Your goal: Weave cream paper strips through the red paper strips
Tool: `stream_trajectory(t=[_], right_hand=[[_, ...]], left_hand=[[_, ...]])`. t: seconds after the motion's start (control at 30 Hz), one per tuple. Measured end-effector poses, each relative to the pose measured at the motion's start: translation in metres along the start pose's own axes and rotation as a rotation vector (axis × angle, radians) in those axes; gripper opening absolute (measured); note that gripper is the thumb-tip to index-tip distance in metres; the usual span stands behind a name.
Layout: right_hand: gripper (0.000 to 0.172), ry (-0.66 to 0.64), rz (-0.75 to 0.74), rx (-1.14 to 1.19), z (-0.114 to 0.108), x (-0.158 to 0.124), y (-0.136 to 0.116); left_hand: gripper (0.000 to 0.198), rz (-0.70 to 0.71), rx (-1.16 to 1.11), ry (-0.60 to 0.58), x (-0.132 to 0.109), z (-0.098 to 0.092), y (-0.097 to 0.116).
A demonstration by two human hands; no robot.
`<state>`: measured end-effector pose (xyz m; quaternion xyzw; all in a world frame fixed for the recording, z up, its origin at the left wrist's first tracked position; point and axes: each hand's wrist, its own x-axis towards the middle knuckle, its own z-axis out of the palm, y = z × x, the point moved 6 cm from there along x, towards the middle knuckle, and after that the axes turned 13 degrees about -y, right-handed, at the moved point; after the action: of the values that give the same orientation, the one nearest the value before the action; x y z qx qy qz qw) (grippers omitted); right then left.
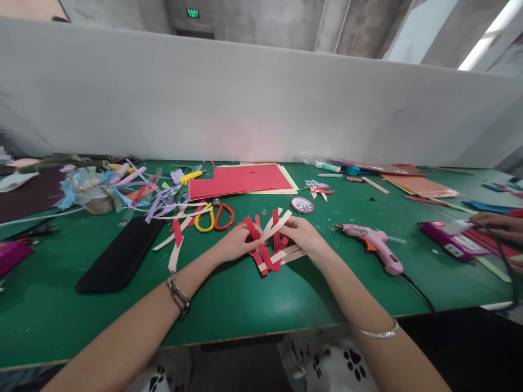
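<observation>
Between my hands, just over the green table, is a woven piece of red and cream paper strips (267, 260), with loose strip ends sticking up and out. My left hand (241, 240) is closed on its left side, fingers pinching a red strip. On the right side my right hand (304, 235) grips the weave near a cream strip; the strips partly hide its fingertips. Left of the weave lie scissors (214, 218) with one yellow and one red handle. To the right rests a pink glue gun (373, 245), its nozzle pointing toward my right hand.
Red paper sheets (245, 182) lie behind my hands, beside a round tin of small beads (302, 204). A black case (122, 256) and a tangle of coloured strips (163, 201) are at left. At right, another person's hand (498, 226) is near a purple box (453, 239). A white partition (245, 103) closes the back.
</observation>
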<state>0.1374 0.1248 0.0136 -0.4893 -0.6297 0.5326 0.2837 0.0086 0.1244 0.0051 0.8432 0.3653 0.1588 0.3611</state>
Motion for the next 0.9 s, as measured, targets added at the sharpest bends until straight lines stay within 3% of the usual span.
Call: stream_trajectory(t=[0.37,0.57,0.73,0.9], right_hand=[[0.019,0.072,-0.098,-0.434,-0.002,0.012,-0.002],[0.018,0.097,-0.014,-0.643,-0.001,0.015,-0.001],[0.021,0.065,-0.057,-0.635,0.001,0.015,-0.003],[0.025,0.012,-0.106,-0.468,0.002,0.017,-0.006]], left_hand=[[0.013,0.020,-0.021,-0.014,-0.002,-0.001,0.002],[0.012,0.029,-0.007,-0.005,-0.002,-0.002,0.004],[0.015,0.038,-0.019,0.001,-0.001,-0.001,0.002],[0.010,0.052,0.005,0.003,-0.001,-0.001,0.002]])
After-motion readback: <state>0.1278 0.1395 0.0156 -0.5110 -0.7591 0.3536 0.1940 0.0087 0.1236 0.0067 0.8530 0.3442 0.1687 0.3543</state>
